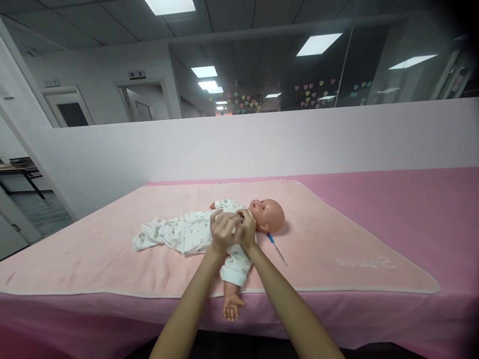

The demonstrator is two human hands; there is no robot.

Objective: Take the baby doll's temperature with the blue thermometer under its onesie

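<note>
A baby doll (266,214) in a white printed sleepsuit (179,232) lies on its back on a pale pink blanket (337,234), head to the right. My left hand (223,231) and my right hand (247,227) meet over the doll's chest near the collar, fingers curled and pinching the suit's fabric. One doll arm (232,294) reaches toward me over the table's front edge. A thin pen-like stick with a blue end (277,248) lies on the blanket just right of my right wrist.
The blanket covers a table with a brighter pink cloth (430,209). A white partition wall (239,144) runs behind it, with glass above. An open doorway and a dark desk (20,172) are at the far left.
</note>
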